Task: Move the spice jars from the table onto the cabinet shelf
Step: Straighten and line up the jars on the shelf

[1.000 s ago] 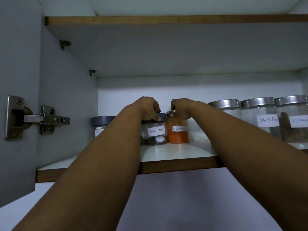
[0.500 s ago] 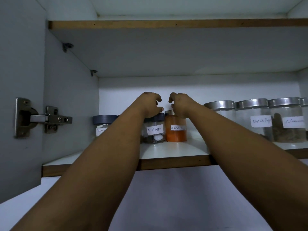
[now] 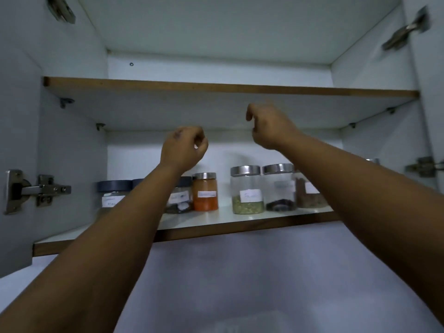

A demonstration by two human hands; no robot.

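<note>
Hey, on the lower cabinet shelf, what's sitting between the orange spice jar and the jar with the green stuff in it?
Nothing. In the head view, only bare white shelf shows between the orange jar and the green-filled jar.

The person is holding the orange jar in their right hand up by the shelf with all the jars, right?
Not quite. The right hand holds nothing; its fingers hang loosely curled in the air. The orange jar stands on the shelf with the other jars, well below both hands. The left hand is empty too. The head view shows this.
</note>
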